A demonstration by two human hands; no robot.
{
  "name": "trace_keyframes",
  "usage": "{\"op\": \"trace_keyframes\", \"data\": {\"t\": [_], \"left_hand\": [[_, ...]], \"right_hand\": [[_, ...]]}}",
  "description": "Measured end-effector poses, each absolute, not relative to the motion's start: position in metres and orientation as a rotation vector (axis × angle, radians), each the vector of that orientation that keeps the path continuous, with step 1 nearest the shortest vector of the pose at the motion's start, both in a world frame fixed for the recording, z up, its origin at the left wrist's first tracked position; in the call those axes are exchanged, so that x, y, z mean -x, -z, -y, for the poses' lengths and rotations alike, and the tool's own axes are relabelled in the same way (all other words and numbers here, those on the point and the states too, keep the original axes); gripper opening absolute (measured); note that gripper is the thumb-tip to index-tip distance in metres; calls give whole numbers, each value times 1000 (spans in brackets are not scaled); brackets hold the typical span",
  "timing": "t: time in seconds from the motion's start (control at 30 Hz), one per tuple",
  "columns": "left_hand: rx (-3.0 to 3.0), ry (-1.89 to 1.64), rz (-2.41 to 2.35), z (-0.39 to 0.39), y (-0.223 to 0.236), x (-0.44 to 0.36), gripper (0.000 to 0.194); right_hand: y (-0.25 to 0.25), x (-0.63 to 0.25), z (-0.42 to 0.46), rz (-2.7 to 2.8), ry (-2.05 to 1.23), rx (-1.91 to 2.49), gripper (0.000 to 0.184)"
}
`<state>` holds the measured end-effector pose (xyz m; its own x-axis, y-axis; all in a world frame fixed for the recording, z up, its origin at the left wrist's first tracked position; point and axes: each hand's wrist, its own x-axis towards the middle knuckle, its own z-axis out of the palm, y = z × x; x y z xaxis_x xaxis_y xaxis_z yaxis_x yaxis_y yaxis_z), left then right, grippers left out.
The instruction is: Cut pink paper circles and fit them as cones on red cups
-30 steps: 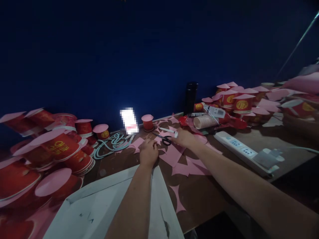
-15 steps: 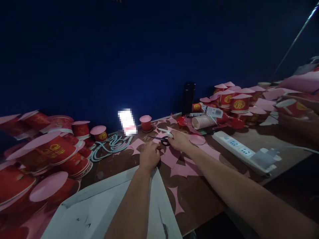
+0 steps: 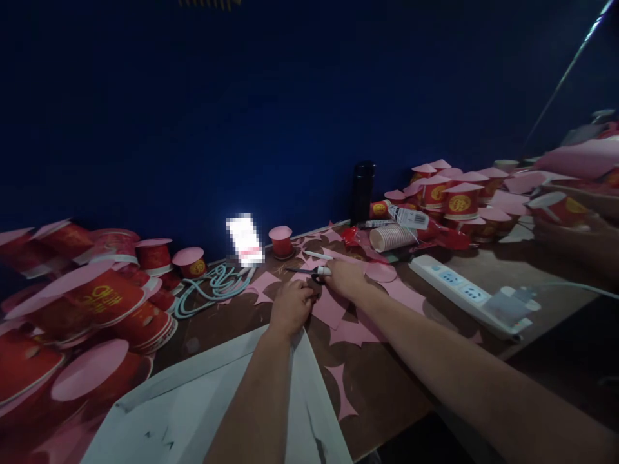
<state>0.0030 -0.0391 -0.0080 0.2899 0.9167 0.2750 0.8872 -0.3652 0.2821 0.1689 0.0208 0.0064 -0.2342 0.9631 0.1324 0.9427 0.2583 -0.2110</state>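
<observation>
My right hand (image 3: pixel 345 278) is closed round the handles of a pair of black scissors (image 3: pixel 309 273), whose blades point left over the brown table (image 3: pixel 387 380). My left hand (image 3: pixel 290 306) is curled just left of it, its fingers pressed on pink paper (image 3: pixel 333 308) that lies among pink offcuts. What the left fingers pinch is hidden under the hand. A white pen (image 3: pixel 318 255) lies just beyond the scissors.
Red paper cups with pink lids are heaped at the left (image 3: pixel 97 296) and far right (image 3: pixel 454 193). A lit phone (image 3: pixel 245 240), a coiled cable (image 3: pixel 215 283), a black flask (image 3: pixel 362 191), a sleeve of cups (image 3: pixel 393 237) and a white power strip (image 3: pixel 464 293) sit on the table. White sheets (image 3: pixel 193 406) lie near me.
My right hand has picked the scissors up off the table and drawn them left and nearer to my left hand. The left hand has shifted slightly toward me.
</observation>
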Motion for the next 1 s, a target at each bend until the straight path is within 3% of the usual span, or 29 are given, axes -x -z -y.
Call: {"op": "trace_keyframes", "data": {"t": [0.43, 0.63, 0.83, 1.0], "left_hand": [[-2541, -565, -1523, 42, 1, -9, 24], [-2547, -567, -1499, 44, -3, -9, 24], [-2555, -552, -1544, 45, -4, -10, 23], [-2598, -672, -1467, 51, -9, -18, 35]], "right_hand": [[-13, -192, -32, 2108, -148, 1963, 43], [-13, -192, -45, 1954, -167, 2098, 39], [-17, -194, -37, 2203, -193, 1912, 37], [-21, -196, -34, 2165, -169, 1842, 36]]}}
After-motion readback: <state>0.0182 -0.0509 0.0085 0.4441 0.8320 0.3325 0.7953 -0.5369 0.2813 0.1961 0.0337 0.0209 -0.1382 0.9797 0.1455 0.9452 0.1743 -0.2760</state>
